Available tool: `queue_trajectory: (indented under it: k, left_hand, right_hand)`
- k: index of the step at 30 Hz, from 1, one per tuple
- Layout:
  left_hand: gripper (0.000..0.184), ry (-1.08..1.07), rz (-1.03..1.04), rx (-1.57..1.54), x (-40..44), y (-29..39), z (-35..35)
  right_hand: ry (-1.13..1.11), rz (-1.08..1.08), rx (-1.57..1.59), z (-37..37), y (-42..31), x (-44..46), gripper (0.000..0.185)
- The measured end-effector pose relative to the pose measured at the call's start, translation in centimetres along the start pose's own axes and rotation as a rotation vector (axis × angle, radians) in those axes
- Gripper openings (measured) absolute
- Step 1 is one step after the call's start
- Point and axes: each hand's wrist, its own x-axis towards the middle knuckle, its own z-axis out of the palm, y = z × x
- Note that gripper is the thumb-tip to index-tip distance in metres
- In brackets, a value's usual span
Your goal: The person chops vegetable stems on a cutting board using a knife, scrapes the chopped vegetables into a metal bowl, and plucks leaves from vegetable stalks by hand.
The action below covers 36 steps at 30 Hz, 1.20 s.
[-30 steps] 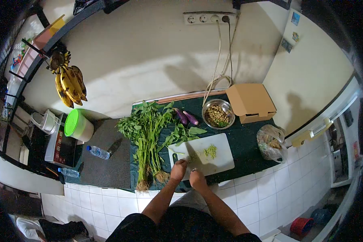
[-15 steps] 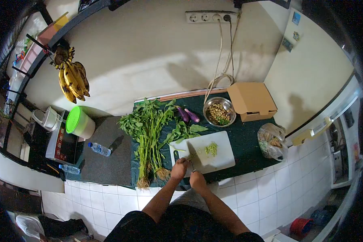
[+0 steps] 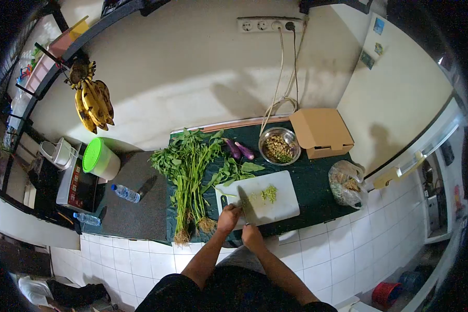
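Note:
On the white cutting board (image 3: 283, 200), near its front left corner, my left hand (image 3: 229, 217) is closed, its fingers pressed together; what it holds is too small to name. My right hand (image 3: 251, 236) is wrapped round the handle of a knife (image 3: 245, 216) at the board's front edge, the blade pointing away from me beside my left fingers. A small heap of chopped green pieces (image 3: 269, 193) lies on the board's middle. One thin green stem (image 3: 230, 195) rests near the board's left handle hole. Leafy greens with roots (image 3: 190, 177) spread to the left of the board.
Behind the board are two purple eggplants (image 3: 244, 151), a metal bowl of chopped food (image 3: 279, 146) and a cardboard box (image 3: 322, 131). A plastic bag (image 3: 347, 184) sits at the right. Leftward stand a water bottle (image 3: 126, 193) and a green-lidded container (image 3: 103, 160). Bananas (image 3: 94, 104) hang above.
The knife and my right hand have shifted slightly beside my left hand, which stays at the board's front left. The whole view has also shifted a little.

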Motion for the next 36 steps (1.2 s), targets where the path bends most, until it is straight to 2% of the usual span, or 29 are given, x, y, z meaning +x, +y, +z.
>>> queue_trajectory:
  k: [2, 6, 8, 12, 14, 18, 20, 24, 27, 29, 32, 36]
  left_hand:
    - [0.017, -0.072, 0.013, 0.032, 0.1, 0.1, -0.4]
    - [0.018, -0.009, 0.023, 0.019, -0.3, -1.2, 0.7]
    - [0.017, 0.010, -0.049, 0.010, -0.7, -0.8, 0.4]
    - [0.015, -0.001, -0.081, -0.031, -0.3, -0.3, -0.1]
    - [0.013, -0.008, -0.010, 0.004, -0.6, -0.3, -0.1]
    - [0.014, -0.048, -0.009, 0.077, -0.5, -0.6, 0.2]
    - [0.014, -0.095, -0.062, 0.070, -0.4, -0.7, 0.4]
    - [0.015, -0.135, 0.010, 0.087, 0.6, -0.8, 0.4]
    - [0.017, -0.112, 0.042, 0.065, 0.5, -0.8, 0.9]
    - [0.020, -0.117, 0.107, 0.097, 0.7, -1.2, 1.0]
    - [0.020, -0.067, 0.048, 0.032, 1.3, 0.0, 1.0]
    - [0.021, -0.130, -0.015, 0.058, 2.2, 0.8, 0.9]
  right_hand:
    - [0.045, 0.120, 0.139, -1.2, -0.9, -0.2, 0.033]
    - [-0.036, 0.087, 0.110, -0.5, 0.0, 2.8, 0.032]
    - [-0.151, -0.076, -0.041, 1.5, 1.8, 3.5, 0.032]
    - [-0.144, -0.236, -0.259, 0.3, 0.5, 1.1, 0.030]
    - [0.081, 0.030, 0.122, 0.8, 0.2, -0.1, 0.030]
    - [-0.049, 0.123, 0.131, -1.3, -0.8, 1.8, 0.032]
    - [-0.057, -0.051, 0.036, 1.1, 1.3, 3.2, 0.033]
    - [-0.050, -0.025, -0.005, -1.6, 0.4, 0.5, 0.033]
    - [0.121, -0.218, -0.035, -2.9, 0.7, -2.1, 0.035]
    - [0.068, 0.143, 0.108, -3.6, -0.3, -1.9, 0.036]
    - [0.092, 0.016, 0.084, -2.6, 1.4, -1.1, 0.036]
    - [0.080, 0.099, 0.033, -3.6, 0.8, -1.1, 0.035]
